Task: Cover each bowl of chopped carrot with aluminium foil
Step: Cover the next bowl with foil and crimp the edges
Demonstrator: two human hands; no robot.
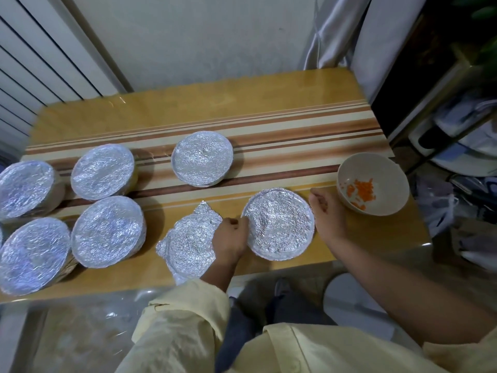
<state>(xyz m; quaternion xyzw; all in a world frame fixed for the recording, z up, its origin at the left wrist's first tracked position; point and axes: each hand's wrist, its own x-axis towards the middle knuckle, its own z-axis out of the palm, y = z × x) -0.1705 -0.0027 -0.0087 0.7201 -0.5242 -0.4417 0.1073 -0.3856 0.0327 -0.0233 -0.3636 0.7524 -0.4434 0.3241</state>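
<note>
A foil-covered bowl [279, 224] stands near the table's front edge, between my hands. My left hand [231, 236] curls its fingers round the foil at the bowl's left rim. My right hand [326, 214] lies against the right rim with its fingers curled on the foil edge. A crumpled loose foil sheet [185, 246] lies flat just left of this bowl, partly under my left wrist. An uncovered beige bowl [347, 168] with a little chopped carrot [360, 191] in it stands at the right, close to the table's edge.
Several more foil-covered bowls stand on the striped wooden table [269, 109]: one at the middle back [202, 158] and a group at the left [107, 231]. A dark shelf with clutter [443, 125] stands close on the right. A wall rises behind the table.
</note>
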